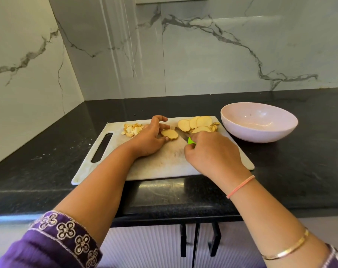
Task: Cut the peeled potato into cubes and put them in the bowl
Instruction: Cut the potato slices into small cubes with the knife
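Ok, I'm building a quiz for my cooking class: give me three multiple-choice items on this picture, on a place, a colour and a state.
1. Where does the bowl stand? A) right of the cutting board B) on the board C) left of the board
2. What colour is the knife handle? A) red B) green C) black
3. What is in the bowl? A) cubes B) peels C) nothing
Answers: A, it stands on the counter past the board's right edge; B, green shows by the right hand; C, its inside is bare.
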